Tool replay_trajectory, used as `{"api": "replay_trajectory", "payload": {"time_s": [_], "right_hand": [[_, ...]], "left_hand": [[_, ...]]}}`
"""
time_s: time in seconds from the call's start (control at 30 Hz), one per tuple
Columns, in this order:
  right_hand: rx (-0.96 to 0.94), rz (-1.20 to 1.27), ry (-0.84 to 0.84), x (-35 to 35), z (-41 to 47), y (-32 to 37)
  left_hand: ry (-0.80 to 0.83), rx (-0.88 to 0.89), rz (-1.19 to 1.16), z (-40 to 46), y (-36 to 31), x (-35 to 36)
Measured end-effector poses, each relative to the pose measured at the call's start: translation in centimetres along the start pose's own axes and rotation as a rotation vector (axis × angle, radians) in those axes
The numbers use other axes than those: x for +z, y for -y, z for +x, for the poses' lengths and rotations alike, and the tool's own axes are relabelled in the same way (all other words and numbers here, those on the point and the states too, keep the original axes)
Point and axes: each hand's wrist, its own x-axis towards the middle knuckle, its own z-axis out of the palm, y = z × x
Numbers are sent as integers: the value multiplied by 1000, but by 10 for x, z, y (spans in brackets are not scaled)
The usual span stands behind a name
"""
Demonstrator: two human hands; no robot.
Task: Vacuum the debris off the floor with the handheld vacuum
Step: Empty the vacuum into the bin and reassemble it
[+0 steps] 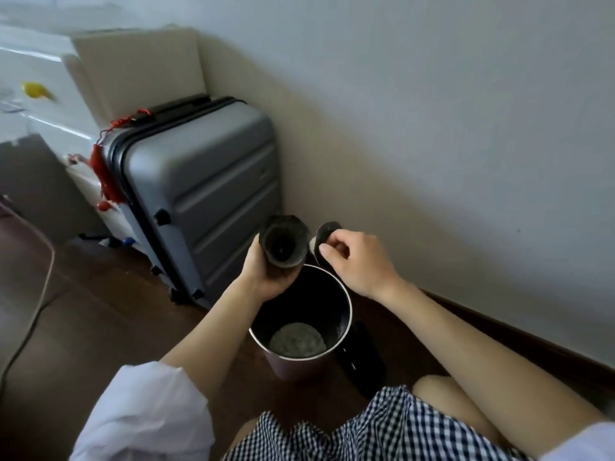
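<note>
My left hand (266,277) grips a dark cylindrical dust cup (283,244) of the handheld vacuum, its open end facing me, just above a round bin (346,307). My right hand (352,261) pinches a small dark round part (327,231), likely a filter or cap, beside the cup and apart from it. Pale grey dust and debris (297,340) lie at the bottom of the bin. A dark elongated piece (361,357), possibly the vacuum body, lies on the floor to the right of the bin.
A grey hard-shell suitcase (203,191) with red tassels stands against the wall left of the bin. White furniture (43,94) sits further left. A cable (30,324) runs over the dark wooden floor (100,321). A dark skirting board (519,341) lines the wall on the right.
</note>
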Motion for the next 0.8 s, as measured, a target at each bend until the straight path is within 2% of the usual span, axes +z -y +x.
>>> {"api": "replay_trajectory", "payload": {"time_s": [0.17, 0.4, 0.6, 0.8], "right_hand": [[-166, -86, -31, 7, 3, 18], [-203, -194, 73, 33, 10, 27], [-259, -314, 142, 49, 10, 29], [-295, -407, 214, 57, 12, 24]], "left_hand": [[76, 0, 47, -1, 9, 1], [154, 12, 15, -1, 19, -2], [135, 12, -64, 0, 24, -14], [99, -65, -15, 0, 24, -15]]}}
